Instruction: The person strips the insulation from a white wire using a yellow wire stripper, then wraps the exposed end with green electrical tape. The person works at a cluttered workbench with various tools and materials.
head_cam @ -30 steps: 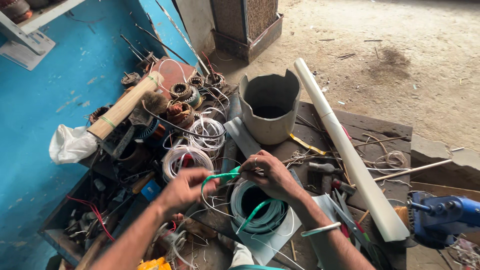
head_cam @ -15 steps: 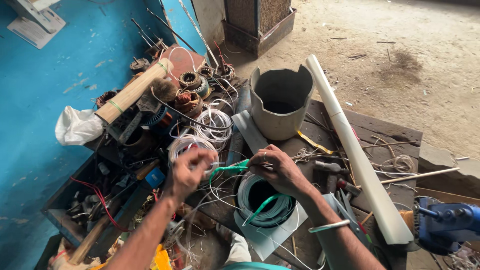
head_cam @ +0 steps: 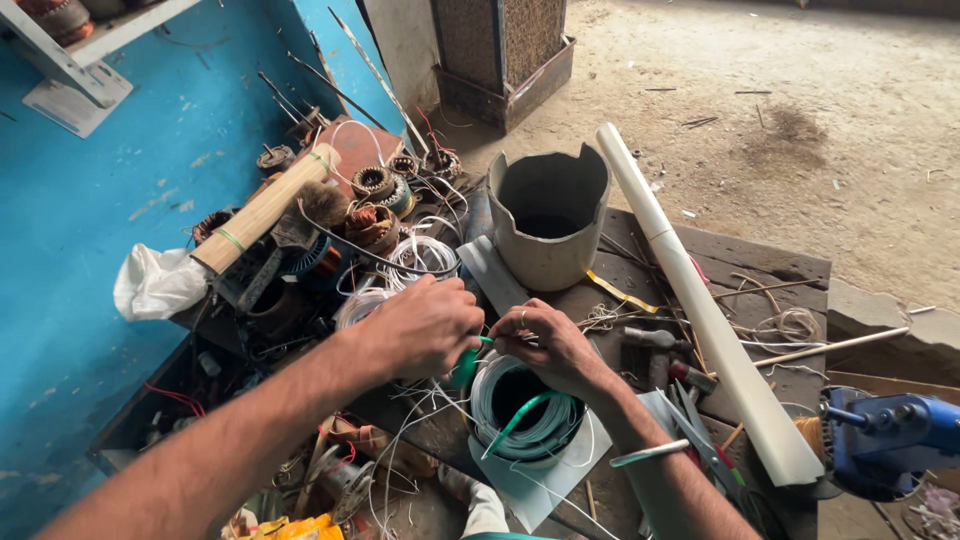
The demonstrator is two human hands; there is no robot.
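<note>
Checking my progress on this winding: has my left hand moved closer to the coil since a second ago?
Yes. The left hand has shifted right toward the ring-shaped coil, judged against the grey bucket, and now nearly meets the right hand.

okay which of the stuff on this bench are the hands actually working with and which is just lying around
In hand:
left hand
right hand
green tubing
ring-shaped winding

Lying about:
grey bucket
white pipe
wooden roller
white wire coils
blue power tool
white bag

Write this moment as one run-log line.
left hand: grips green tube | right hand: on tube, over wire coil | nearby: grey bucket, white pipe
</note>
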